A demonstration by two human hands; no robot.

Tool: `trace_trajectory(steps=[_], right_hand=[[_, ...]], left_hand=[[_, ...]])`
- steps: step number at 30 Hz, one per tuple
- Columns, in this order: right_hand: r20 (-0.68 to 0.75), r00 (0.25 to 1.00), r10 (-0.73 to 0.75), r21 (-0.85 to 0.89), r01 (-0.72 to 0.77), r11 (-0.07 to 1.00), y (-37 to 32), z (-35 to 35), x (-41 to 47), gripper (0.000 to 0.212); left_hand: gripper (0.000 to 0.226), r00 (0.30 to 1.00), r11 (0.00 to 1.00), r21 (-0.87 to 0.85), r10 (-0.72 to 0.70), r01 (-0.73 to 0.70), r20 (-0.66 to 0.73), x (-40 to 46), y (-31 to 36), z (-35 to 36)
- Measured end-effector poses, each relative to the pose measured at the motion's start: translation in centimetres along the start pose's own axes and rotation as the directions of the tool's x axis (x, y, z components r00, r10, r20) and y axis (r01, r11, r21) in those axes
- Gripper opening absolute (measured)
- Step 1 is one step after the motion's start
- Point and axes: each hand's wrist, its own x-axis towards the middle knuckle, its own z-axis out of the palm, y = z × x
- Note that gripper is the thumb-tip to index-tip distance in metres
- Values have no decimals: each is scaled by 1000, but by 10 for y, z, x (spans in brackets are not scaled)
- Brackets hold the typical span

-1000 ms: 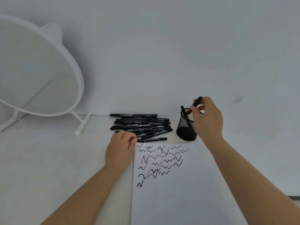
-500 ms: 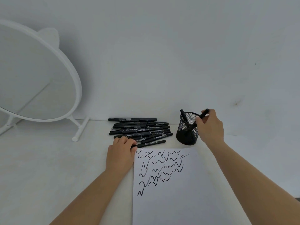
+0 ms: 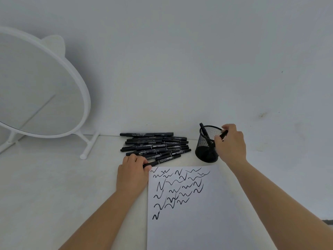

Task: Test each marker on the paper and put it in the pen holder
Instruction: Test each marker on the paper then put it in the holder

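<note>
A: Right hand, status?

B: At the rim of the black mesh pen holder, on its right side. Fingers curled; thumb and fingers pinch a black marker. Only a short dark stretch of it shows between the fingers. It slants down across the rim into the holder.

A: Anything else in the holder?

B: One marker, leaning against the left wall, its end sticking up above the rim.

A: Left hand?

B: On the table, just beside the top left corner of the paper. Fingers curled round the near end of another marker, the front one of the pile. The rest of it runs up and right from the fingertips, lying flat.

A: Pile of markers?

B: Against the wall, between the mirror stand and the holder. Black markers stacked roughly parallel, lengthwise left to right. Count not clear.

A: Paper?

B: Flat on the table, in front of the holder and the pile. Black squiggles and ticks fill its upper left part; the lower part is blank.

A: Other items?

B: Round white mirror on a stand, far left, tilted back.
</note>
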Motion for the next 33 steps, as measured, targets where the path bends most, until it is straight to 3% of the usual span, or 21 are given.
trace_trajectory(steps=[5,7,8,11,13,15,17,19,23,25,27,29,30,33], right_hand=[[-308,930,-201,16,216,976,-4,-11,-22,39],[-390,902,-183,172,266,949,-6,-17,-42,34],[-362,922,-141,300,258,919,-9,-20,-52,30],[-17,998,-54,505,55,861,-18,-20,-82,15],[325,945,-34,565,-166,809,-25,-17,-98,8],[514,856,-60,633,-331,699,-32,-15,-113,18],[496,866,-62,697,-354,624,-38,-16,-125,17],[453,892,-17,699,-343,628,-40,-18,-133,22],[474,881,-15,676,-353,647,-37,-22,-147,31],[483,875,19,678,-388,624,-37,-22,-145,34],[418,894,164,701,-432,568,-28,-27,-131,35],[311,881,357,808,-443,388,-10,-44,-107,35],[240,883,404,834,-400,379,2,-54,-97,32],[145,939,312,724,-316,613,18,-62,-96,27]], left_hand=[[30,1000,995,99,6,-4,-14,-1,0,-4],[30,996,999,30,16,-13,-88,-6,3,-12],[28,989,997,-70,12,-23,-145,-9,5,-17],[23,966,919,-381,1,-102,-257,-21,17,-31],[25,971,845,-511,34,-154,-235,-36,33,-42],[26,978,817,-542,123,-195,-167,-53,49,-48],[24,970,833,-502,240,-232,-50,-68,59,-52],[20,949,809,-550,302,-206,88,-79,65,-58],[29,919,776,-622,315,-106,236,-93,79,-69],[35,891,748,-661,262,55,372,-94,87,-73],[36,806,666,-692,230,278,545,-93,89,-76],[34,743,609,-675,200,416,639,-94,80,-81],[34,755,605,-669,163,432,635,-94,71,-83],[37,901,703,-657,52,273,431,-85,45,-73]])
